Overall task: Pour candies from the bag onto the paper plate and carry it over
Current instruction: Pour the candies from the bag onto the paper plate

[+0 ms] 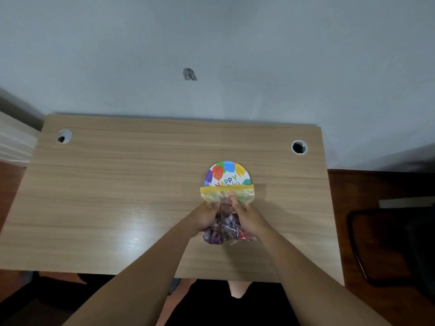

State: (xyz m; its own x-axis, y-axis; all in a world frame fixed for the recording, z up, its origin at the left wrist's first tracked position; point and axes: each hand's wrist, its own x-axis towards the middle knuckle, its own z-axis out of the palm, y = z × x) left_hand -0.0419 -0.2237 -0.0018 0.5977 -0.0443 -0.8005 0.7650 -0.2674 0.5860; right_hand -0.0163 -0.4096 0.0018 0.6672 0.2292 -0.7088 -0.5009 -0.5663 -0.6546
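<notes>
A clear candy bag [226, 222] with a yellow zip strip lies on the wooden desk, its top edge overlapping the near half of the paper plate [227, 172]. The plate is white with coloured balloons and the word HAPPY. Wrapped candies in purple, red and pink fill the bag. My left hand [205, 218] grips the bag's left side just below the strip. My right hand [248, 218] grips its right side at the same height. The plate's near part is hidden behind the strip.
The wooden desk [117, 196] stands against a pale wall, with cable holes at the back left [64, 136] and back right [299, 147]. A dark chair [390, 245] stands to the right of the desk.
</notes>
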